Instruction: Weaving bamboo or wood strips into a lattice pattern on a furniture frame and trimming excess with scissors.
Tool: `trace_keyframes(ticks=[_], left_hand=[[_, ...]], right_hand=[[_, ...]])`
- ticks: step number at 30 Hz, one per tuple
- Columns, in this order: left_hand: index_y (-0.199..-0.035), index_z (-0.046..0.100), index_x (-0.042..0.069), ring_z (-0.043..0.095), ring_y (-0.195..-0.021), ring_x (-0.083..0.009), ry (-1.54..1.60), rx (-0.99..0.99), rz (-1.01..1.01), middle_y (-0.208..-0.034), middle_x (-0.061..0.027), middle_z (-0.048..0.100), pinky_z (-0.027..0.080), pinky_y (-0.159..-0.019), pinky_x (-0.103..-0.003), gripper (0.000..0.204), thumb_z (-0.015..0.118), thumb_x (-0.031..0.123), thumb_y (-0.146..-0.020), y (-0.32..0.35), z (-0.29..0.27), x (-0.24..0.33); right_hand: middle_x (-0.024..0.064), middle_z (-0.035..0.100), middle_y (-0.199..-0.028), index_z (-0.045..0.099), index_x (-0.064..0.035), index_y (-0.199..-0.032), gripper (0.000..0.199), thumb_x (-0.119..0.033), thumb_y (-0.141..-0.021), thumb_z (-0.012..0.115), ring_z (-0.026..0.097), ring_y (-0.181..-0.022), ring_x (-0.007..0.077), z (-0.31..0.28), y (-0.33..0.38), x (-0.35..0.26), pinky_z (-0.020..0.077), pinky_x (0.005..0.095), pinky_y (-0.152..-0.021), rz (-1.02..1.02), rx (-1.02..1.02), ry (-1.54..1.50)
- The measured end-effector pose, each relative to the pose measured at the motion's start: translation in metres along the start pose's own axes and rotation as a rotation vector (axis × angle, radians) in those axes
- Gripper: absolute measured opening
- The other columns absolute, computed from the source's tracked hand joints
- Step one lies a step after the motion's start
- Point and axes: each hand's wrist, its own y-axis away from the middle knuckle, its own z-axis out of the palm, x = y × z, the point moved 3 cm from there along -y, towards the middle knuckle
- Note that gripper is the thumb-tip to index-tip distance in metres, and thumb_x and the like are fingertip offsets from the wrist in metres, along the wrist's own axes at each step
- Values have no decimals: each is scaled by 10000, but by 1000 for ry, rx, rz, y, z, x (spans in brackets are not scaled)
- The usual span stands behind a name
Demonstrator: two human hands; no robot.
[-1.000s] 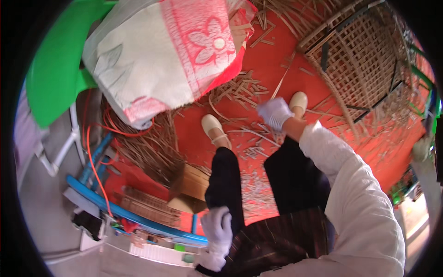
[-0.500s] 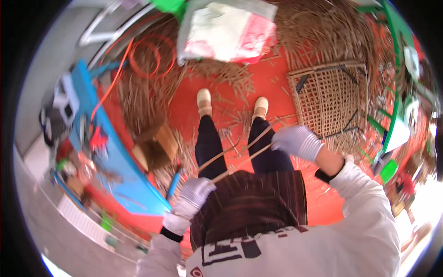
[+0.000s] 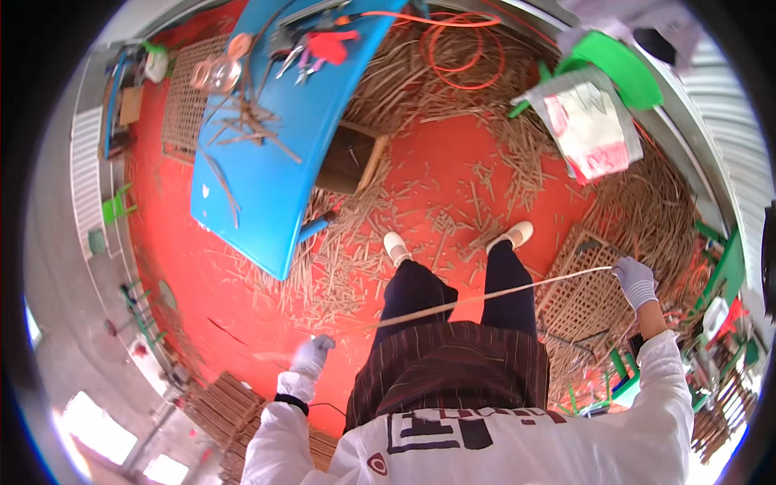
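Right hand (image 3: 636, 280) pinching one end of a long cane strip (image 3: 485, 297) at right; left hand (image 3: 311, 356) closing on the other — strip bowing across the legs, could snap if flexed further.

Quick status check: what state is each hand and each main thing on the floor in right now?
Left hand: gloved, closed around one end of the strip.
Right hand: gloved, raised, gripping the other end.
Long bamboo strip: held across the legs, slightly bowed.
Blue table: standing, strewn with sticks and tools.
Woven lattice panel: lying flat on the red floor.
White and red sack: lying on strips.
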Motion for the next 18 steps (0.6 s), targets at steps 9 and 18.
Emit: trace_keyframes(ticks=[9,18], left_hand=[[-845,678,85,604,-647,-195,551,-62,-643,-687,-83,634,468,-612,-336,281,556,335,-811,106,72,-323],[-964,652,57,503,-578,-108,1111,37,-757,-664,-15,558,411,-547,-263,253,585,278,-861,34,113,-368]], right_hand=[[129,642,-943,629,-113,-922,297,-381,-872,510,609,-909,328,-36,-98,-350,486,436,-782,45,-249,237],[158,629,-706,619,-38,-846,295,-299,-856,481,634,-659,272,32,-196,-605,486,387,-681,-63,-390,-267]])
